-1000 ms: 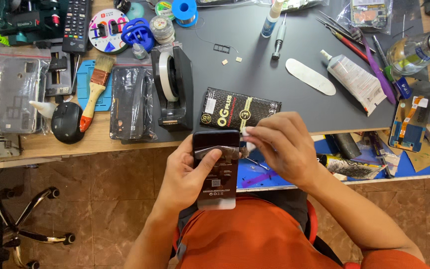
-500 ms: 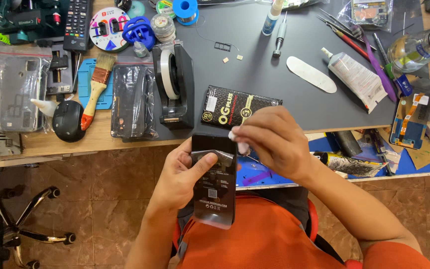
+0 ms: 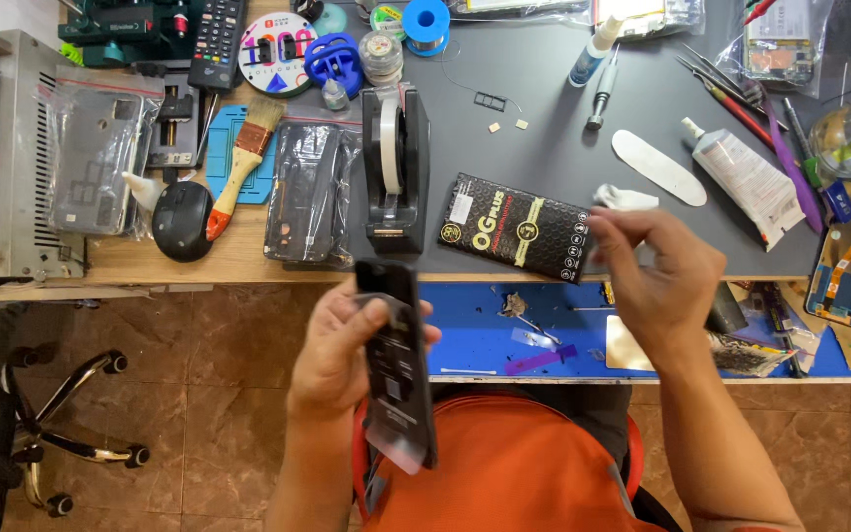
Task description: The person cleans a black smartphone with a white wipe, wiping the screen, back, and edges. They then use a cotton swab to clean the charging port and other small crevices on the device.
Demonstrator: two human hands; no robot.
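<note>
Wooden workbench (image 3: 199,258) carries a grey mat (image 3: 544,128). On mat: tape dispenser (image 3: 394,167), black flat package (image 3: 516,226), glue tube (image 3: 747,180). On wood: paintbrush (image 3: 240,167), black mouse (image 3: 181,220).

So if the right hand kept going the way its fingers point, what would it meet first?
The right hand pinches a white wipe, fingers aimed up-left. Beyond it lies bare grey mat, then probably the tape dispenser; depth is unclear.

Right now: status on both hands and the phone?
Left hand gripping black phone, upright over lap. Right hand pinching small white wipe above desk edge, apart from phone. Black retail box lies between, nothing blocking.
</note>
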